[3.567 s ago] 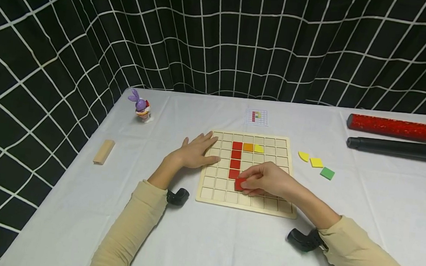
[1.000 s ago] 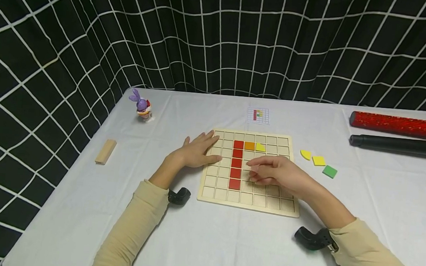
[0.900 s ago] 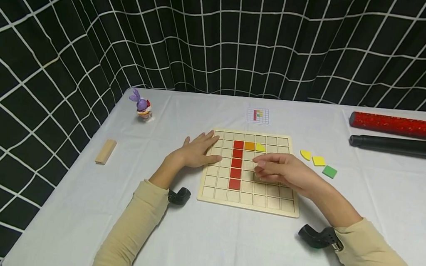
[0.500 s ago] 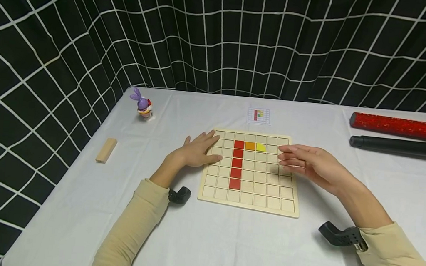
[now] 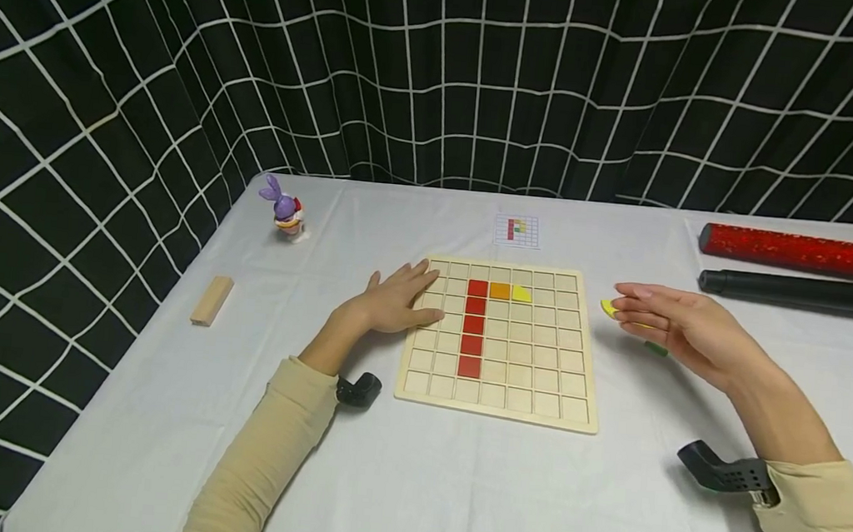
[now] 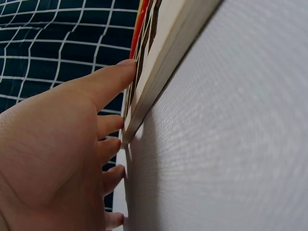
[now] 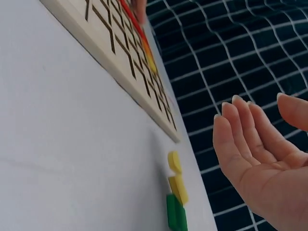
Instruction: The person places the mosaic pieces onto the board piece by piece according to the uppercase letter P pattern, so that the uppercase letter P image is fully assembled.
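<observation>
A wooden grid board (image 5: 530,383) lies on the white table, with a column of red tiles (image 5: 474,324), an orange tile (image 5: 500,291) and a cut-corner yellow tile (image 5: 521,293) in its cells. My left hand (image 5: 391,303) rests at the board's left edge, fingers spread and thumb over a cell. To the board's right, my right hand (image 5: 681,324) hovers above the loose tiles, fingers extended and nothing in its grasp. Beneath it lie a rounded yellow piece (image 7: 175,162), a yellow square tile (image 7: 178,188) and green tile (image 7: 176,212), partly hidden in the head view.
Behind the board lies a small printed pattern card (image 5: 517,231). A purple-eared figurine (image 5: 285,210) and a wooden block (image 5: 211,301) are at left. At the far right lie a red tube (image 5: 792,250) and a black tube (image 5: 800,290).
The red tile that my right hand held now sits at the bottom of the red column. That hand let go and moved right, over the loose tiles. My left hand stayed put.
</observation>
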`<control>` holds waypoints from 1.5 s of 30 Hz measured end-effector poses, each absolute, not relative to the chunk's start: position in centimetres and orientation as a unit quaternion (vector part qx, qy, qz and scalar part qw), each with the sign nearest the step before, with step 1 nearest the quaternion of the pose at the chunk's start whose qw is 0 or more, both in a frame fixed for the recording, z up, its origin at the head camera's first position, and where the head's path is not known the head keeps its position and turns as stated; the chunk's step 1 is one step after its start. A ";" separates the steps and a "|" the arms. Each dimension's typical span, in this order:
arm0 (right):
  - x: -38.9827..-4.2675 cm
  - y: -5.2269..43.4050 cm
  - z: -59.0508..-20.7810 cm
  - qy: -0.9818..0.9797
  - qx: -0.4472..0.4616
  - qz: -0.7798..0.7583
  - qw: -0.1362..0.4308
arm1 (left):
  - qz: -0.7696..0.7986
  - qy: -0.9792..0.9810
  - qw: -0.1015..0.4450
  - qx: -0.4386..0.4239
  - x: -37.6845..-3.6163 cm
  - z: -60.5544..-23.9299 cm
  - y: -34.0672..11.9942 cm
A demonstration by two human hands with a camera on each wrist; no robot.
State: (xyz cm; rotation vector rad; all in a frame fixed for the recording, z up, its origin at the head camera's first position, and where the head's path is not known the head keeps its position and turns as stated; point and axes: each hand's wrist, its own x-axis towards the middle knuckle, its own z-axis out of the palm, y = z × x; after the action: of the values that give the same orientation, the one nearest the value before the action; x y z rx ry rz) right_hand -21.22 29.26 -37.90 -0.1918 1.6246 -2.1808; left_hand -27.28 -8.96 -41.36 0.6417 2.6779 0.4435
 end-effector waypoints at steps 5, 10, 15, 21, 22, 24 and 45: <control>-21.7 30.6 -38.2 0.576 -0.035 -0.791 0.202 | 0.158 0.945 0.176 0.226 -27.2 -41.2 -9.0; -21.9 31.8 -38.6 0.588 -0.002 -0.783 0.200 | 0.158 0.946 0.176 0.224 -27.1 -41.1 -9.0; -22.1 33.1 -38.9 0.583 0.025 -0.784 0.210 | 0.158 0.946 0.174 0.223 -27.2 -41.1 -8.9; -22.2 33.7 -39.3 0.649 0.072 -0.734 0.184 | 0.158 0.946 0.174 0.223 -27.1 -41.1 -8.9; -22.3 33.8 -39.3 0.658 0.075 -0.727 0.181 | 0.158 0.946 0.174 0.223 -27.1 -41.1 -8.9; -22.3 33.9 -39.5 0.677 0.078 -0.710 0.178 | 0.157 0.946 0.176 0.225 -27.1 -41.1 -8.9; -21.9 33.8 -40.0 0.908 -0.010 -0.383 0.169 | 0.158 0.946 0.174 0.224 -27.2 -41.2 -8.8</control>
State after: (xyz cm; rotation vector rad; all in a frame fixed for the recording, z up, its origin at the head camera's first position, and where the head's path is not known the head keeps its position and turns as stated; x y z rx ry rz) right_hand -21.90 33.78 -40.03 -0.0275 2.5822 -1.0897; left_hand -27.17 -8.84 -41.23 0.6357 2.6803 0.4490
